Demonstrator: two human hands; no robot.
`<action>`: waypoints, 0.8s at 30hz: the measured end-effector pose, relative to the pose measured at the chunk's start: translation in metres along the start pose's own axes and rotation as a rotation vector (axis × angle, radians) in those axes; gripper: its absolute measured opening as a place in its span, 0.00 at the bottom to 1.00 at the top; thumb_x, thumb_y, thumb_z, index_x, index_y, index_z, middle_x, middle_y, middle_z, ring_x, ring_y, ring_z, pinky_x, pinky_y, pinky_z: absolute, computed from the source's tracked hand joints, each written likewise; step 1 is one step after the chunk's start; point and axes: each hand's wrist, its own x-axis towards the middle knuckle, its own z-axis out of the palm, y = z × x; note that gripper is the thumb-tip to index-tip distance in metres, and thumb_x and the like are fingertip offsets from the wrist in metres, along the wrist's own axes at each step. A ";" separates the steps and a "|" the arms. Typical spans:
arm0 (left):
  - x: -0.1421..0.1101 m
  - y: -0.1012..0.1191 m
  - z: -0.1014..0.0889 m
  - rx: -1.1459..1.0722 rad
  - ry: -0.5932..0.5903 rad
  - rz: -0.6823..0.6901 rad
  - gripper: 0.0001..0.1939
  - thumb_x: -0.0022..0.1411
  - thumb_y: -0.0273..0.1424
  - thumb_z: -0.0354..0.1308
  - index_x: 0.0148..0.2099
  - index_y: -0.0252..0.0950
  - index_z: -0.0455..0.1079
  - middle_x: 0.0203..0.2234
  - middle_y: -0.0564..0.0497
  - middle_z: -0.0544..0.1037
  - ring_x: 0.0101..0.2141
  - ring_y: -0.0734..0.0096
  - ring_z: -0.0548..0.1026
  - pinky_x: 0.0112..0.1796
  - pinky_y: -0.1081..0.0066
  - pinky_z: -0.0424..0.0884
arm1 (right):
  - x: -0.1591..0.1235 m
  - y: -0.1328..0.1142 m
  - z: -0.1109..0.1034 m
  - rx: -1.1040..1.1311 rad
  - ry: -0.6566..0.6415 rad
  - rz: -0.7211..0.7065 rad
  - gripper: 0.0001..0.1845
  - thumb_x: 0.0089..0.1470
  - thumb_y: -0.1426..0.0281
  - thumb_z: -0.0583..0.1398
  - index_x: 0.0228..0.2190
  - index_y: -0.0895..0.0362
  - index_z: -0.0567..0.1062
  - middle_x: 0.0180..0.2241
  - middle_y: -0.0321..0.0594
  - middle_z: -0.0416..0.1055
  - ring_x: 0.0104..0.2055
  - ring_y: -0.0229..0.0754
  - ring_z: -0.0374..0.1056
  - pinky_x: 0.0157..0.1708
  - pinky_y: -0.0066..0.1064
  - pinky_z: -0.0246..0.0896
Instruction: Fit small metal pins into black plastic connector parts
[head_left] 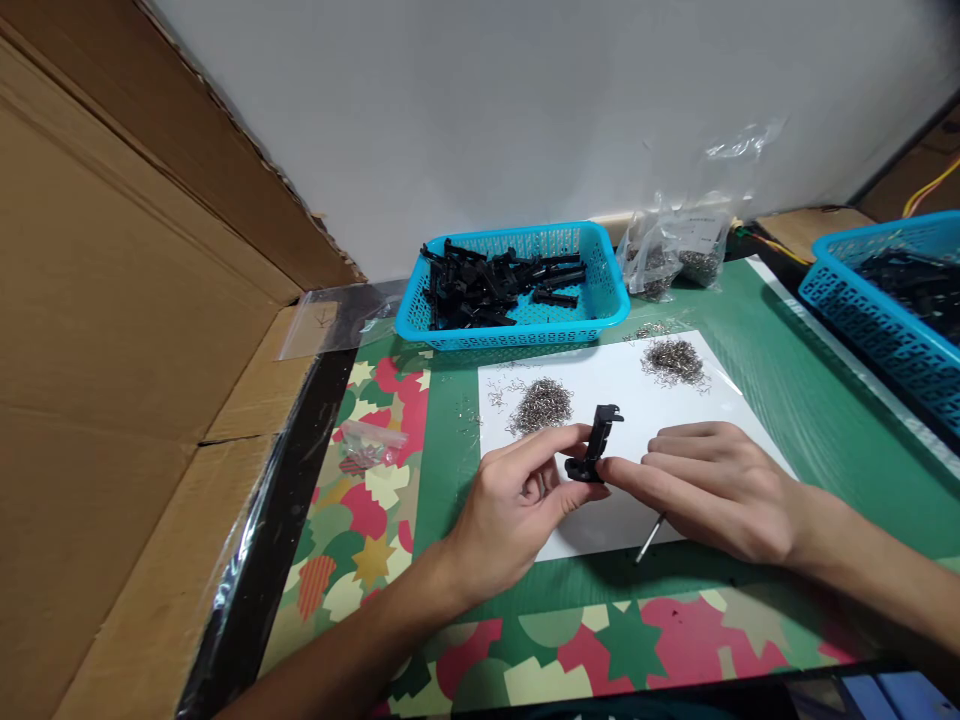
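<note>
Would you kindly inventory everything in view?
Wall: one, grey, back
Cardboard: several, brown, left
Patterned covering: one, multicoloured, left, front
Mat: one, green, centre
Sheet: one, white, on mat
Metal piles: two, silvery, on sheet
Baskets: two, blue, back, right
Loose parts: many, black, in baskets
Bags: several, clear, back, left
Wires: several, mostly yellow, right
Unclear item: count uncertain, bluish, bottom right
Rod: one, silvery, by sheet's edge
Held part: one, black, centre
Left hand: one, holding part
Right hand: one, fingertip at part
</note>
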 end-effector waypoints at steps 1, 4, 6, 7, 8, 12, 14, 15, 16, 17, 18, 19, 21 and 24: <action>0.000 0.000 0.000 -0.010 -0.003 0.001 0.17 0.66 0.27 0.72 0.56 0.39 0.79 0.35 0.53 0.80 0.24 0.79 0.65 0.24 0.78 0.66 | 0.000 0.000 0.000 0.009 0.001 0.004 0.16 0.71 0.81 0.52 0.56 0.71 0.70 0.23 0.37 0.68 0.23 0.42 0.59 0.24 0.37 0.50; 0.001 0.002 0.001 -0.039 0.007 -0.011 0.18 0.63 0.26 0.74 0.54 0.38 0.80 0.31 0.55 0.79 0.24 0.79 0.64 0.23 0.79 0.64 | -0.002 0.000 0.000 0.049 0.008 0.053 0.15 0.71 0.82 0.52 0.55 0.69 0.71 0.23 0.35 0.67 0.23 0.40 0.58 0.24 0.36 0.49; 0.001 0.002 0.001 -0.066 0.018 -0.025 0.18 0.61 0.27 0.76 0.53 0.38 0.81 0.30 0.55 0.79 0.23 0.80 0.64 0.22 0.79 0.64 | -0.003 0.000 0.001 0.080 0.023 0.093 0.13 0.71 0.82 0.53 0.53 0.66 0.72 0.22 0.34 0.66 0.22 0.39 0.57 0.24 0.36 0.48; 0.001 0.002 0.001 -0.080 0.025 -0.033 0.19 0.60 0.27 0.77 0.53 0.38 0.81 0.30 0.55 0.80 0.23 0.80 0.64 0.22 0.80 0.64 | -0.004 0.000 0.002 0.091 0.032 0.107 0.12 0.71 0.81 0.54 0.52 0.65 0.73 0.22 0.33 0.66 0.22 0.39 0.58 0.23 0.36 0.48; 0.001 0.002 0.001 -0.094 0.030 -0.043 0.19 0.60 0.27 0.77 0.53 0.38 0.81 0.30 0.55 0.80 0.23 0.80 0.64 0.22 0.80 0.64 | -0.004 0.000 0.002 0.100 0.037 0.116 0.11 0.71 0.81 0.55 0.51 0.64 0.73 0.22 0.33 0.66 0.22 0.38 0.58 0.23 0.36 0.48; 0.002 0.002 0.001 -0.135 0.049 -0.084 0.19 0.59 0.29 0.78 0.52 0.39 0.82 0.33 0.53 0.83 0.22 0.81 0.65 0.22 0.80 0.64 | -0.004 -0.001 0.002 0.109 0.021 0.133 0.10 0.69 0.81 0.58 0.50 0.65 0.74 0.22 0.33 0.68 0.21 0.37 0.58 0.23 0.35 0.49; 0.003 0.002 0.001 -0.150 0.049 -0.099 0.18 0.59 0.29 0.78 0.52 0.39 0.82 0.34 0.52 0.83 0.22 0.81 0.65 0.22 0.80 0.64 | -0.004 -0.001 0.001 0.106 0.002 0.131 0.11 0.68 0.81 0.59 0.51 0.65 0.75 0.22 0.33 0.68 0.21 0.37 0.58 0.23 0.35 0.49; 0.003 0.002 0.001 -0.156 0.051 -0.104 0.18 0.59 0.29 0.78 0.52 0.39 0.82 0.34 0.52 0.84 0.22 0.81 0.65 0.22 0.81 0.64 | -0.004 -0.001 0.001 0.104 -0.004 0.127 0.11 0.68 0.82 0.59 0.51 0.65 0.74 0.22 0.33 0.68 0.22 0.37 0.58 0.23 0.35 0.49; 0.003 0.002 0.001 -0.161 0.052 -0.109 0.18 0.59 0.29 0.78 0.51 0.39 0.82 0.34 0.52 0.84 0.22 0.81 0.65 0.22 0.81 0.64 | -0.005 -0.001 0.001 0.103 -0.008 0.121 0.12 0.68 0.82 0.59 0.51 0.65 0.74 0.22 0.33 0.68 0.22 0.37 0.58 0.23 0.36 0.49; 0.003 0.002 0.001 -0.164 0.054 -0.114 0.18 0.59 0.29 0.78 0.51 0.39 0.82 0.34 0.52 0.84 0.22 0.82 0.65 0.22 0.81 0.65 | -0.005 -0.001 0.001 0.101 -0.009 0.114 0.12 0.68 0.82 0.58 0.52 0.65 0.74 0.22 0.33 0.69 0.22 0.37 0.58 0.24 0.36 0.49; 0.003 0.002 0.001 -0.163 0.057 -0.117 0.18 0.59 0.29 0.78 0.51 0.39 0.82 0.34 0.52 0.84 0.22 0.82 0.66 0.22 0.81 0.65 | -0.005 -0.001 0.001 0.099 -0.008 0.111 0.12 0.69 0.82 0.58 0.52 0.66 0.74 0.22 0.33 0.69 0.22 0.37 0.58 0.23 0.36 0.49; 0.003 0.002 0.001 -0.160 0.061 -0.118 0.18 0.59 0.29 0.78 0.51 0.39 0.82 0.34 0.52 0.84 0.22 0.82 0.66 0.22 0.81 0.65 | -0.005 -0.001 0.001 0.098 -0.009 0.112 0.13 0.69 0.82 0.58 0.53 0.65 0.73 0.23 0.32 0.69 0.22 0.36 0.58 0.23 0.35 0.49; 0.003 0.002 0.001 -0.154 0.062 -0.119 0.18 0.58 0.29 0.79 0.51 0.38 0.82 0.34 0.52 0.84 0.22 0.82 0.67 0.22 0.81 0.66 | -0.005 0.000 0.001 0.107 -0.002 0.120 0.13 0.69 0.81 0.58 0.54 0.64 0.73 0.22 0.30 0.68 0.21 0.36 0.58 0.23 0.35 0.48; 0.003 0.003 0.000 -0.152 0.047 -0.119 0.19 0.57 0.29 0.79 0.51 0.38 0.82 0.33 0.51 0.84 0.22 0.81 0.68 0.21 0.80 0.67 | -0.003 0.000 0.001 0.145 0.033 0.126 0.15 0.69 0.81 0.58 0.55 0.62 0.72 0.22 0.29 0.67 0.20 0.35 0.59 0.22 0.34 0.49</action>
